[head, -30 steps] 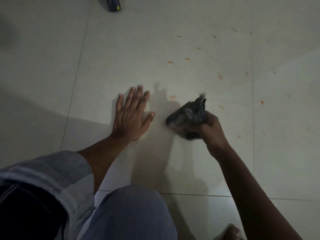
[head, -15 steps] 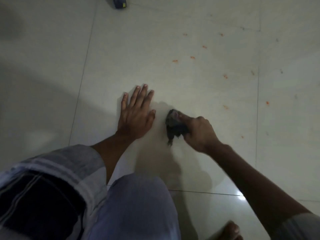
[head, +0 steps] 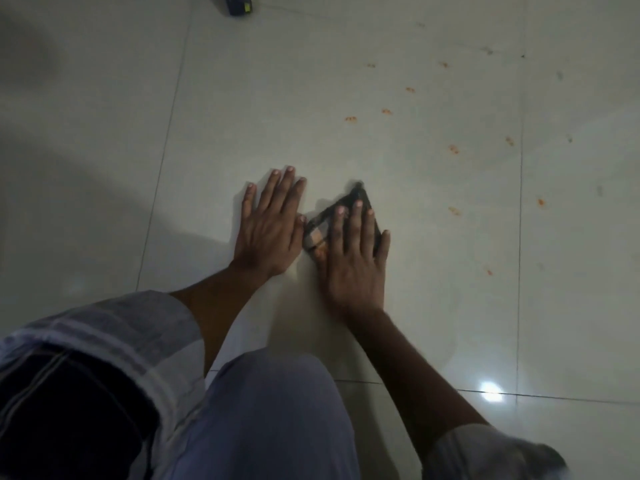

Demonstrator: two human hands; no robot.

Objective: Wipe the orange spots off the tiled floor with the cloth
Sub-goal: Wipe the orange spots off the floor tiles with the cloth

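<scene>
Our right hand [head: 353, 258] has opened from its fist and now presses the cloth [head: 320, 226] flat beside our left hand [head: 268, 225].

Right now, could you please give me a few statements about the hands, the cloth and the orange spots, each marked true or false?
1. The right hand lies flat on the dark cloth, pressing it to the floor. True.
2. The left hand has a grip on the cloth. False: it rests open-palmed on the bare tile, beside the cloth.
3. The orange spots lie mostly beyond and to the right of the cloth. True.
4. The floor has been wiped clean of spots. False: several orange spots are visible.
5. A dark object lies on the floor at the top edge of the view. True.
</scene>
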